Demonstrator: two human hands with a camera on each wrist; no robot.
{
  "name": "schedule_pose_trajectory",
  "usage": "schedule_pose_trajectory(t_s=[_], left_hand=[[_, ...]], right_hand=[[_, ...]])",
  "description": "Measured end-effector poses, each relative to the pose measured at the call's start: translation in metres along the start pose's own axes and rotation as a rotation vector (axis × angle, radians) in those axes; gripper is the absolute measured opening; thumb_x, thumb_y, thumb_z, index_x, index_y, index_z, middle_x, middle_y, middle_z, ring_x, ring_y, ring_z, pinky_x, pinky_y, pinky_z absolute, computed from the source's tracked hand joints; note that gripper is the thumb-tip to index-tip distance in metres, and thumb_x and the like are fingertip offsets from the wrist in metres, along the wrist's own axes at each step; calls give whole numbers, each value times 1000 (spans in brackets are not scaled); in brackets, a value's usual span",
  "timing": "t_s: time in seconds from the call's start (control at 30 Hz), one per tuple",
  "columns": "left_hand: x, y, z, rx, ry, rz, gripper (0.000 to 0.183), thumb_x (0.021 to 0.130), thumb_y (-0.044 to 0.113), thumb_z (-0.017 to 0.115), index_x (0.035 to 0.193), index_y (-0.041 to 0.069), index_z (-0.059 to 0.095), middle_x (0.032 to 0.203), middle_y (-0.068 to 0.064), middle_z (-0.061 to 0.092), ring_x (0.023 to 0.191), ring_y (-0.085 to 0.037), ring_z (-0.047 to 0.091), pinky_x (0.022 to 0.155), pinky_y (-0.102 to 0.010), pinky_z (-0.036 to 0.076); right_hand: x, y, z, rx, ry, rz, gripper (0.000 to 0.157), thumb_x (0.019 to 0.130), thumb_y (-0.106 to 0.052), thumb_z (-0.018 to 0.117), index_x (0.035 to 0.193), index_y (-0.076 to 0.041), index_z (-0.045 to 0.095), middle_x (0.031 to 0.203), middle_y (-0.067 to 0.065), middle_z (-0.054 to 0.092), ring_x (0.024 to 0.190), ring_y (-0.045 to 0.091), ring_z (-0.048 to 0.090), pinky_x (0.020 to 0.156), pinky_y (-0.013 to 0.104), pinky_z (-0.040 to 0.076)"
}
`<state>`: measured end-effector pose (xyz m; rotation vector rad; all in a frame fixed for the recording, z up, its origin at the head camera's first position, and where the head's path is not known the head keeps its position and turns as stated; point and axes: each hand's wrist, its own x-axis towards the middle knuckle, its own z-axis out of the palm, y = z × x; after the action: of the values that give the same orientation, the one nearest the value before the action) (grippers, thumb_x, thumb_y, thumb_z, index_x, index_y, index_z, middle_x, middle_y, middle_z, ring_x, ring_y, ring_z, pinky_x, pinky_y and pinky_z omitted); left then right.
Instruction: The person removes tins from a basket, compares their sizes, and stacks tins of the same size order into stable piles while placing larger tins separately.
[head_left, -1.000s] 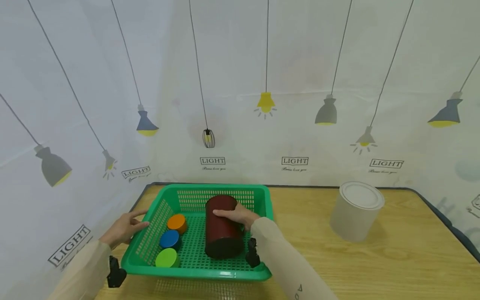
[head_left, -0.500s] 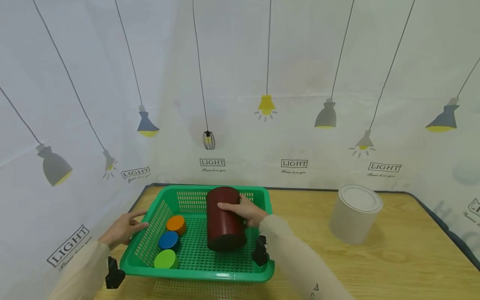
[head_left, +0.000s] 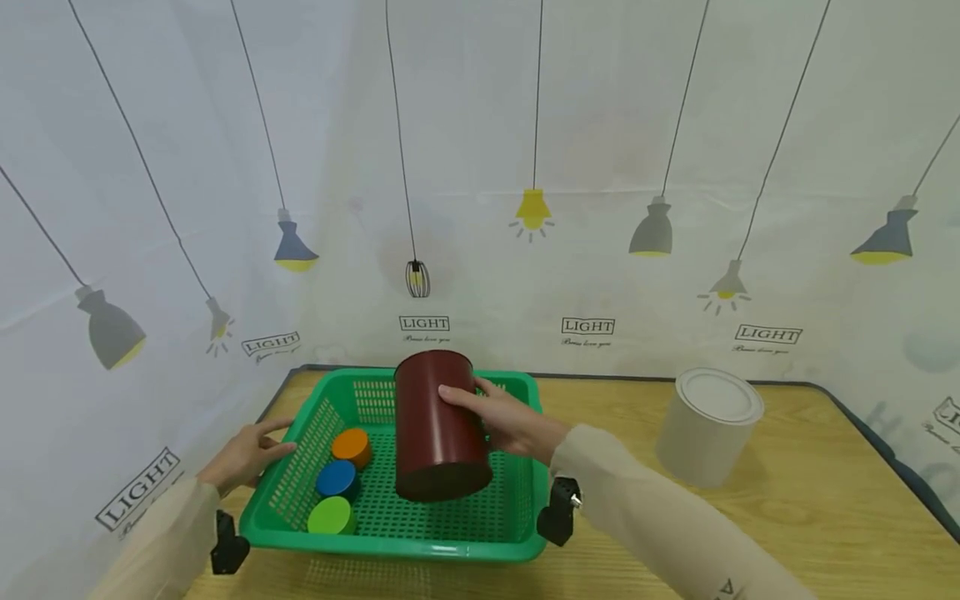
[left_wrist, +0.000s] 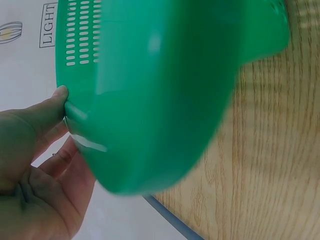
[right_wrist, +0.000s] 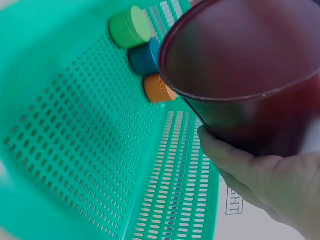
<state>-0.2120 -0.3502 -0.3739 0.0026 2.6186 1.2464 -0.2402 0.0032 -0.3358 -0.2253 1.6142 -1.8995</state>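
My right hand [head_left: 517,423] grips a dark red metal can [head_left: 435,417] by its side, thumb across the front. The can leans, held over the right half of a green plastic basket [head_left: 390,547]; its rimmed round end faces the right wrist view. With my left hand [head_left: 243,457] I pinch the basket's left rim, the thumb on the edge and fingers against the outer wall. Along the left inside of the basket lie three small round tins in a row: orange [head_left: 351,447], blue [head_left: 337,481] and light green [head_left: 332,517].
A whitish can [head_left: 708,429] with a lid stands on the wooden table [head_left: 600,500] to the right of the basket. Behind the table hangs a pale backdrop [head_left: 480,125] printed with lamps. Black wrist cameras [head_left: 558,511] sit at both sleeves.
My right hand has raised the dark red can from low inside the basket, up and tilted toward me. The left hand has stayed at the rim; the three tins lie as before.
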Motion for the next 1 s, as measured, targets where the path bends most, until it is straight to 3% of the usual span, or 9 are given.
schedule_pose_trajectory(t_s=[0.37,0.57,0.83,1.0], left_hand=[[-1,1,2,5,8,-1,55,91,12,50,135,-9,24,92,-19,59,69,-25,61,56,-39,53],[-3,4,0,6,8,10,55,91,11,50,135,-10,24,92,-21,59,70,-26,61,55,-39,53],[-1,2,2,9,4,24,56,91,14,50,134,-10,24,92,-22,59,69,-26,61,55,-39,53],[-2,0,0,24,4,19,57,91,14,51,134,-10,23,92,-22,58,69,-25,61,55,-39,53]], right_hand=[[-67,-4,-25,52,12,-5,73,86,-34,56,140,-20,10,127,20,37,101,31,53,81,48,46],[-102,-9,-50,71,100,-25,76,87,-34,53,142,-19,3,130,23,30,104,32,50,83,48,44],[-143,-2,-96,58,223,-96,77,90,-31,49,142,-19,-6,131,21,27,106,27,49,86,45,43],[-171,14,-135,11,305,-133,74,93,-28,43,141,-19,-13,123,8,36,102,18,52,84,42,44]])
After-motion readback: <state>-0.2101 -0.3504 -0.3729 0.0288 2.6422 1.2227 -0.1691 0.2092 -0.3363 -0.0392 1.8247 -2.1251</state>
